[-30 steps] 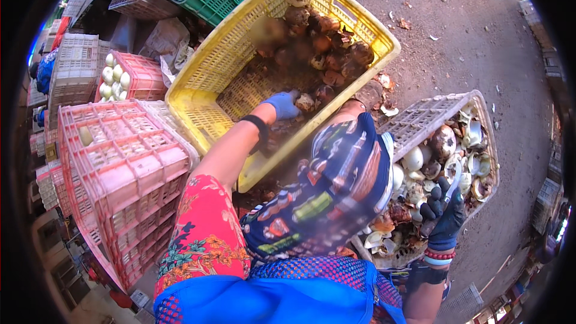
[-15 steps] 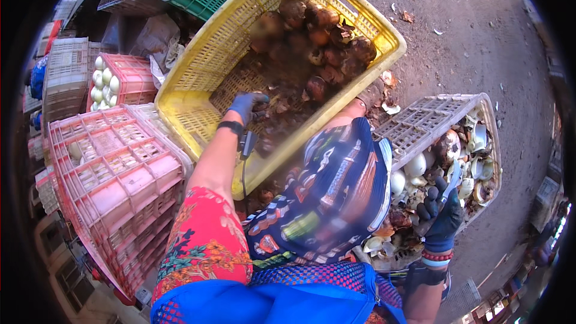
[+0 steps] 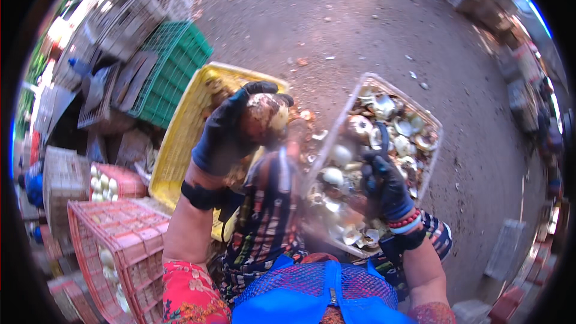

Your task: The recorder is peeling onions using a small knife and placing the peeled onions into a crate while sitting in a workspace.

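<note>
A large onion (image 3: 267, 117), with brown skin and a pale patch, is held up in my dark-gloved left hand (image 3: 228, 126), fingers wrapped round it. Behind it stands the yellow crate (image 3: 174, 162), where a few brown onions show past my hand. My gloved right hand (image 3: 384, 183) is closed on a knife (image 3: 382, 135), its shape blurred against the scraps below. Under that hand a pale crate (image 3: 432, 165) is filled with peel, cut pieces and whole white onions (image 3: 333, 176).
Pink crates (image 3: 123, 222) stand at the left, a smaller one (image 3: 123, 187) holding white onions. A green crate (image 3: 174, 72) is beyond them at the far left. Loose peel (image 3: 320, 135) lies on the bare ground between the yellow and pale crates.
My left hand has come up out of the yellow crate with an onion. The right hand, still with the knife, has moved inward. My view has swung toward the pale crate and farther ground.
</note>
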### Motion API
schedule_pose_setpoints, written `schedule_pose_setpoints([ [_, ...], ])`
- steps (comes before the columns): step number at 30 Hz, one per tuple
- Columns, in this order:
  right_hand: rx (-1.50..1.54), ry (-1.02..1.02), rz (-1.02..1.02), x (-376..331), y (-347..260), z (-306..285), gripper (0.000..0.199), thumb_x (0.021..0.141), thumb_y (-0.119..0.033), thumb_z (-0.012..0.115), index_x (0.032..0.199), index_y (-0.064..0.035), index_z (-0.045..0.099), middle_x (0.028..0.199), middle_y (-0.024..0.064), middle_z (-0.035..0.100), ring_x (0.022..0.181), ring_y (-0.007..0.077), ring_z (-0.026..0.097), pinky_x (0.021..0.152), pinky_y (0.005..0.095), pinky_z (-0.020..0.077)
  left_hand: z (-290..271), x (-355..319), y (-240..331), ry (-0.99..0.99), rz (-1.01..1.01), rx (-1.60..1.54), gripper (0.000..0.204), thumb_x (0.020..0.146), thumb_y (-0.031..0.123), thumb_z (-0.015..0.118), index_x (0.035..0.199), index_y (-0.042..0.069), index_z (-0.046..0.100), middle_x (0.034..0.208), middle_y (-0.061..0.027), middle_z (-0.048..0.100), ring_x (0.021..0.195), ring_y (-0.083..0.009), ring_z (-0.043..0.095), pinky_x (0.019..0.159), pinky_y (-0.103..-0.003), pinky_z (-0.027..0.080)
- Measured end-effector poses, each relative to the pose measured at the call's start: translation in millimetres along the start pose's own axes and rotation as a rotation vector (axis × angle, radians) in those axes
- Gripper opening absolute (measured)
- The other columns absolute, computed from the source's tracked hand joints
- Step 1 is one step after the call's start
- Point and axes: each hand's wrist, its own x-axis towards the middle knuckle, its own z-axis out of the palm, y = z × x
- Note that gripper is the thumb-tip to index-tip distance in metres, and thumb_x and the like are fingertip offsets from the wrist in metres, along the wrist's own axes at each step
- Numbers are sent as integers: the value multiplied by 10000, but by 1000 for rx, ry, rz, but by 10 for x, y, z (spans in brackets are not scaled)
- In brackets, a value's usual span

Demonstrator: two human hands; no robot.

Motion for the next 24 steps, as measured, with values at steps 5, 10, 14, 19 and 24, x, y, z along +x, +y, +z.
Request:
schedule_pose_setpoints([
  [5,243,-25,-35,-183,-248,-111,299,922,-149,528,1210,-66,532,896,23,542,648,63,505,519,206,412,937,352,548,-408,-569,-877,515,836,177,662,1280,58,432,1139,-84,568,1022,-176,582,833,-309,507],
  [10,516,-48,-134,-229,-297,-354,537,893,-44,543,1404,-84,384,1038,43,593,728,58,524,568,197,439,1769,210,544,-402,-478,-663,627,831,59,673,1350,60,321,1223,-130,507,972,-178,586,800,-303,524],
  [14,148,146,-285,-253,-274,-529,487,882,-130,663,1316,-51,456,1098,58,586,931,112,578,768,245,500,2077,123,329,-431,-600,-897,658,773,54,710,1335,75,369,1193,-109,521,1014,-177,577,816,-310,521],
  [19,-274,217,-486,-295,-134,-595,393,939,-259,610,1245,-34,512,1075,43,582,909,99,556,791,252,481,2122,199,258,-430,-179,-422,455,785,54,674,1210,49,512,1110,-90,590,970,-190,590,838,-305,487],
  [24,-92,197,-241,-479,-223,-701,408,989,-383,488,1122,-13,595,847,5,589,755,60,496,648,225,428,2057,217,52,-342,-12,-137,586,642,40,828,1158,33,548,1053,-85,613,986,-164,597,836,-291,507],
])
